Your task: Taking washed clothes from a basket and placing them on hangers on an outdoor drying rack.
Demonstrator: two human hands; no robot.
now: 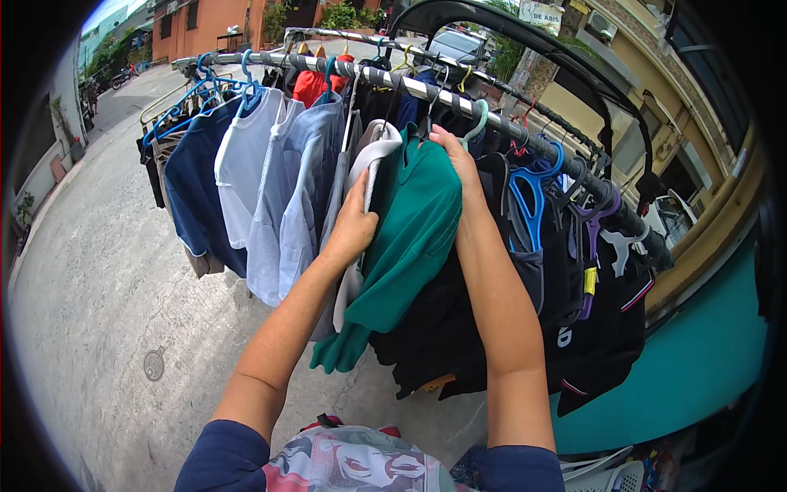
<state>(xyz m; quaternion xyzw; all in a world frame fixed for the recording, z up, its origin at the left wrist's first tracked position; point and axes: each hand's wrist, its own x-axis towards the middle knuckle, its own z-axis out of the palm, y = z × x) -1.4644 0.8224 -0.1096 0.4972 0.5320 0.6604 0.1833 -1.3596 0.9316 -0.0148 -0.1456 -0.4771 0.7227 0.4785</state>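
And here's the green shirt, hanging from the rack right between the person's two hands! The right hand is up at its top, fingers closed on the shoulder beside the collar, close to the hanger hook; whether it has the hanger too, there's no telling. Over on the other side, the left hand is just left of the green cloth, fingers curled on the edge of the pale shirt, its folded collar right above them. Look at that green sleeve, dropping below the left hand and down between the forearms! Further left hang a light blue shirt, a white shirt and a navy shirt, with something red behind. To the right of the right hand, it's a blue hanger and a purple hanger among dark clothes, all above grey pavement.
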